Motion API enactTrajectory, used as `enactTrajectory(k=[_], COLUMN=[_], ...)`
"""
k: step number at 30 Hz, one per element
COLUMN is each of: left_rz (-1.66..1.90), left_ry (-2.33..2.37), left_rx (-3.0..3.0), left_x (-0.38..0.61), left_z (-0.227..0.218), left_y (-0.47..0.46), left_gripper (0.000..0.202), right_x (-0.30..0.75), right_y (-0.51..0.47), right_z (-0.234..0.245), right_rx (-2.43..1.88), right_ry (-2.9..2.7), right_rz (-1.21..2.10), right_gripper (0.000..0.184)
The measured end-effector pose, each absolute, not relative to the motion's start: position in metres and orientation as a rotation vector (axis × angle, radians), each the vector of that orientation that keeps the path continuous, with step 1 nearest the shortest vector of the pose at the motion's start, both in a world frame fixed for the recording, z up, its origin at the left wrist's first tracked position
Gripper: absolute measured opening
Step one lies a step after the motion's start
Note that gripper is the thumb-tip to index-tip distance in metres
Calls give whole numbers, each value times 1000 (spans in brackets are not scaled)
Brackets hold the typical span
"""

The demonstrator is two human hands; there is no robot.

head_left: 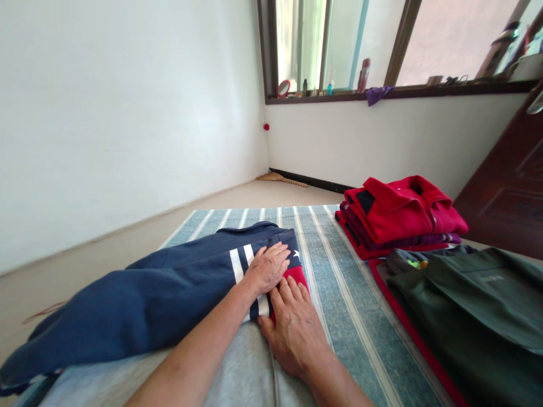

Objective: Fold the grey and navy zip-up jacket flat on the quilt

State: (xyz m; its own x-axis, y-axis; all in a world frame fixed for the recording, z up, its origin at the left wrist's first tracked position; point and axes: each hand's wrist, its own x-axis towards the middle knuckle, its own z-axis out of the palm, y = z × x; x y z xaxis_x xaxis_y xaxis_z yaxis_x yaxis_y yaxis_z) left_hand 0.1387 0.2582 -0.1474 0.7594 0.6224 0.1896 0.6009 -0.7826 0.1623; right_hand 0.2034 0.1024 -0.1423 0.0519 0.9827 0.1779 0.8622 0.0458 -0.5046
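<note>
Open and flat, our left hand [270, 267] and right hand [298, 323] lie palm down on a navy jacket [161, 294], closed around nothing; whether the right thumb tucks under its edge, we cannot tell. Our left hand covers part of the white stripes, and our right rests just beside it, over the red panel. The jacket lies across the striped cover [339, 294] in front of us, reaching out to our left, with grey cloth [244, 362] on the near side. To our right stands a pile of folded red clothes [407, 212], a zipped collar on top; nearer us lies a green garment [479, 299] with red fabric [416, 333] along its edge. Beyond, a broom [271, 177] lies on the floor below a window sill [331, 97] holding a mirror [284, 87] and a purple cloth [377, 95].
</note>
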Motion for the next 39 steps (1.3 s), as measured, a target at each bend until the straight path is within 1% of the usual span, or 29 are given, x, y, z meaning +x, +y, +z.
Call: enactTrajectory(k=[22,34,39], left_rz=[417,380,388], left_ry=[1008,1027,999], left_rx=[2851,2883,2871], left_x=[139,140,140], left_z=[-150,-148,-149], left_y=[259,258,260], left_gripper=[38,36,37], right_x=[203,203,203], right_y=[105,105,106], right_z=[-151,-146,-150], right_rx=[-1850,-1840,-1836], right_ry=[-1858,-1842,-1846], right_rz=[298,314,326], right_gripper=[63,60,63])
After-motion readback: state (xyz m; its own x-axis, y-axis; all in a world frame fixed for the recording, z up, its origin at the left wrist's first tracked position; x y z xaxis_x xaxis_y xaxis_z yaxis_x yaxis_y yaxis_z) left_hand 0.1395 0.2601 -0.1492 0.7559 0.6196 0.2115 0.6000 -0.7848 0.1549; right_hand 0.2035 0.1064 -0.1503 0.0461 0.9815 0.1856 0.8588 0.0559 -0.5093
